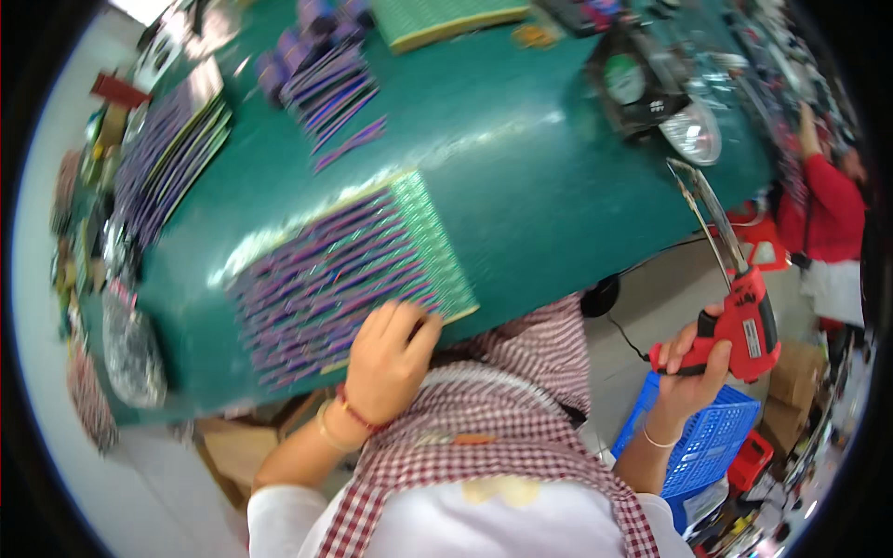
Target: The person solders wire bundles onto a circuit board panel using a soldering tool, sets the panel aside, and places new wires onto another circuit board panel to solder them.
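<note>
My right hand (691,367) is wrapped round the grip of a red and black soldering gun (747,321), held off the table's near edge, its long metal tip pointing up and away. A light green panel (430,232) lies on the table in front of me, with rows of thin purple strips (326,288) across most of it. At the panel's near right edge my left hand (395,358) rests with curled fingers, by the ends of the strips. Whatever is between those fingertips is hidden.
Stacked strip-covered panels (172,153) lie at the left, near a clear plastic bag (132,349). Purple bundles (326,79) and a green panel stack (446,20) are at the back. A black pouch (633,84) lies far right. A blue crate (712,432) stands below; a person in red (831,209) is at the right.
</note>
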A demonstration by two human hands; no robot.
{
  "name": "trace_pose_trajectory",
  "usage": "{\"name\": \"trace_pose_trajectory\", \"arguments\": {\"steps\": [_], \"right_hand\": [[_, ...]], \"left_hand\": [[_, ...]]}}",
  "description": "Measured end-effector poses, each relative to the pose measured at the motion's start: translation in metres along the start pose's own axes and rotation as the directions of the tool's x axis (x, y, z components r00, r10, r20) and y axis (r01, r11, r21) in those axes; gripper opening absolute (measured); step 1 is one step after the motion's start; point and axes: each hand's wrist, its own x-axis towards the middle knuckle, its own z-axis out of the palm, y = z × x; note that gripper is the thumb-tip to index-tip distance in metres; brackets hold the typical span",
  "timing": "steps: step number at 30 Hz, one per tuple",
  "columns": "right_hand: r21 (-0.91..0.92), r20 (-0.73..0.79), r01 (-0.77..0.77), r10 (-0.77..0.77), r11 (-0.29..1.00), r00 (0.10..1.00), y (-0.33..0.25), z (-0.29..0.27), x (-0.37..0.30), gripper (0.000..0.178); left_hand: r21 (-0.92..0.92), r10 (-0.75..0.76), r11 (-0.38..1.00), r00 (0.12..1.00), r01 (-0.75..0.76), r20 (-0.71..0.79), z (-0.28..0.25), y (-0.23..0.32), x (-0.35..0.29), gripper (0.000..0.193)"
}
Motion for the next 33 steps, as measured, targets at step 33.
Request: {"name": "trace_pose_trajectory", "arguments": {"steps": [33], "right_hand": [[-0.211,-0.463,0.119,-0.207,0.97,0.862,0.011,-0.019,0.086,0.028]], "left_hand": [[-0.802,-0.68,0.466,0.428,-0.374,-0.595,-0.268,-0.13,0.021,0.038]]}}
